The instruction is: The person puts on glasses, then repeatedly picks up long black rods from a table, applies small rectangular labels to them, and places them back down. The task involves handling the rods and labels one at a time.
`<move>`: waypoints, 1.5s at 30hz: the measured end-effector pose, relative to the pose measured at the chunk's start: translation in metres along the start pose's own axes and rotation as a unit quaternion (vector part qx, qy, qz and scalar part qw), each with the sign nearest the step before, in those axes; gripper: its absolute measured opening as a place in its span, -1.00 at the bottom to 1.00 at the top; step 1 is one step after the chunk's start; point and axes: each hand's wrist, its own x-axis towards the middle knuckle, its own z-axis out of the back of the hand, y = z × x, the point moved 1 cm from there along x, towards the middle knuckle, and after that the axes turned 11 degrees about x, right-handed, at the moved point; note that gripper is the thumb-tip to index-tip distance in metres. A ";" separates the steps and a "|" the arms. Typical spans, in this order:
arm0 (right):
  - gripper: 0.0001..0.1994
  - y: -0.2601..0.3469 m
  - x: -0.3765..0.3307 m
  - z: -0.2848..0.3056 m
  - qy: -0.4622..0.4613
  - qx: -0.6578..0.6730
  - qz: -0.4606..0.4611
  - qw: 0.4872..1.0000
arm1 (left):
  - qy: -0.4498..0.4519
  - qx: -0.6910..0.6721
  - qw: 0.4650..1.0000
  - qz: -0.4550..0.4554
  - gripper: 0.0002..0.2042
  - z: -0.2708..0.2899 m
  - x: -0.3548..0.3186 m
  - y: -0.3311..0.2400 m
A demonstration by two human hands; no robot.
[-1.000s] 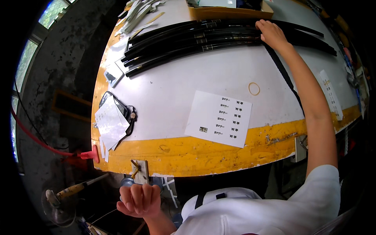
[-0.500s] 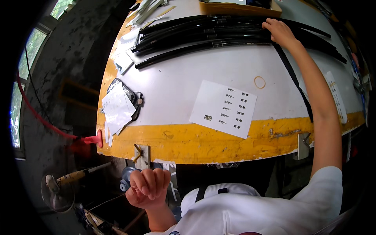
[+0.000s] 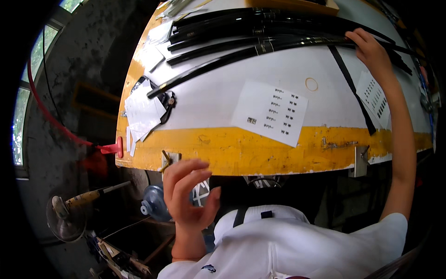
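My right hand (image 3: 370, 49) is closed on one long glossy black rod (image 3: 211, 63) toward its right end. That rod lies slanted in front of a bunch of similar black rods (image 3: 223, 27), its left end tilted down toward some loose papers. My left hand (image 3: 189, 193) is raised off the front edge of the table, its fingers apart and nothing in it. A white sheet with rows of small dark printed marks (image 3: 260, 104) lies on the table between my hands. Beyond it is a thin tan rubber band (image 3: 311, 84).
A black strap (image 3: 347, 81) and another printed sheet (image 3: 373, 98) lie at the right. Loose papers (image 3: 141, 111) cover a dark object at the left. Clamps (image 3: 361, 162) grip the yellow table edge (image 3: 241, 151). A fan (image 3: 66, 218) and a blue water bottle (image 3: 157, 202) stand below left.
My right hand has moved right with one rod, whose left end swung nearer, apart from the bunch. My left hand has risen and its curled fingers have opened.
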 end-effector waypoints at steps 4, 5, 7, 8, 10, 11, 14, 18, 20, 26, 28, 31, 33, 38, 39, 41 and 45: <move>-0.53 0.051 -0.066 0.043 -0.023 -0.015 0.015 1.000 | -0.001 0.151 0.985 -0.087 -0.59 -0.009 0.012 -0.012; -0.53 0.064 -0.083 0.053 -0.019 -0.033 0.022 0.999 | 0.002 0.177 0.978 -0.106 -0.55 -0.010 0.016 -0.013; -0.52 0.091 -0.107 0.067 -0.009 -0.047 0.040 0.998 | 0.007 0.230 0.963 -0.141 -0.48 -0.011 0.020 -0.013; -0.51 0.104 -0.117 0.071 -0.005 -0.042 0.049 0.998 | 0.021 0.259 0.954 -0.148 -0.42 -0.009 0.022 -0.013; -0.52 0.121 -0.134 0.077 0.014 -0.017 0.071 0.997 | 0.049 0.282 0.947 -0.145 -0.40 -0.009 0.022 -0.011; -0.52 0.127 -0.143 0.076 0.012 0.001 0.076 0.997 | 0.068 0.291 0.943 -0.147 -0.41 -0.009 0.020 -0.005; -0.55 0.143 -0.165 0.069 -0.003 0.038 0.084 0.996 | 0.122 0.294 0.938 -0.139 -0.45 -0.006 0.011 0.006; -0.56 0.161 -0.185 0.059 -0.013 0.060 0.066 0.996 | 0.169 0.262 0.943 -0.118 -0.53 0.001 -0.002 0.015; -0.56 0.167 -0.193 0.052 -0.022 0.070 0.049 0.996 | 0.145 0.271 0.941 -0.143 -0.56 0.003 -0.006 0.021; -0.58 0.186 -0.203 0.035 -0.029 0.138 0.019 0.990 | 0.048 0.250 0.952 -0.170 -0.62 0.002 -0.022 0.054; -0.60 0.191 -0.204 0.026 -0.043 0.147 0.008 0.988 | 0.054 0.257 0.950 -0.166 -0.60 0.000 -0.024 0.056; -0.62 0.197 -0.205 0.014 -0.071 0.157 -0.005 0.985 | 0.077 0.268 0.948 -0.155 -0.59 0.001 -0.026 0.065; -0.63 0.200 -0.206 0.004 -0.085 0.163 -0.013 0.983 | 0.098 0.286 0.941 -0.152 -0.58 0.002 -0.030 0.071; -0.63 0.205 -0.213 -0.013 -0.121 0.131 -0.005 0.984 | 0.068 0.297 0.939 -0.158 -0.59 -0.001 -0.028 0.078; -0.63 0.205 -0.213 -0.017 -0.128 0.126 -0.007 0.984 | 0.073 0.299 0.939 -0.154 -0.59 -0.003 -0.027 0.080; -0.63 0.205 -0.213 -0.022 -0.125 0.135 -0.026 0.983 | 0.085 0.295 0.941 -0.144 -0.59 -0.007 -0.027 0.083; -0.65 0.207 -0.211 -0.027 -0.124 0.154 -0.036 0.980 | 0.092 0.288 0.944 -0.133 -0.60 -0.012 -0.031 0.092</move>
